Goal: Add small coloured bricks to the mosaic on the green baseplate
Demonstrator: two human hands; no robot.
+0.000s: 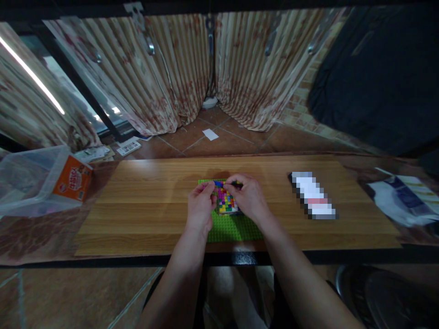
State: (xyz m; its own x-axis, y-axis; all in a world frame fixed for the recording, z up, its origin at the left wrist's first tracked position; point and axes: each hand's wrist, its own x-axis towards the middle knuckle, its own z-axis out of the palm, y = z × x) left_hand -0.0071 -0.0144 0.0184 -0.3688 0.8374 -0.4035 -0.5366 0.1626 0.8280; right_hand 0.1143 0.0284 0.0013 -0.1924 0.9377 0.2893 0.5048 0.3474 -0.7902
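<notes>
A green studded baseplate (231,230) lies on the wooden table, with a block of many-coloured toy bricks (226,201) standing on its upper part. My left hand (201,203) is at the left side of that block, thumb and fingers pinched on a blue brick (218,183) at the far edge. From the right, my right hand (247,194) reaches over the block with its fingers closed. A small dark piece (236,184) shows between those fingers, too small to name. Both hands partly cover the bricks and the baseplate.
A phone (313,195) with a blurred screen lies right of my hands on the wooden table (144,205). A clear plastic bin (37,183) with an orange label stands at the left. Plastic packaging (404,198) lies at the far right. Curtains (171,77) hang beyond the table.
</notes>
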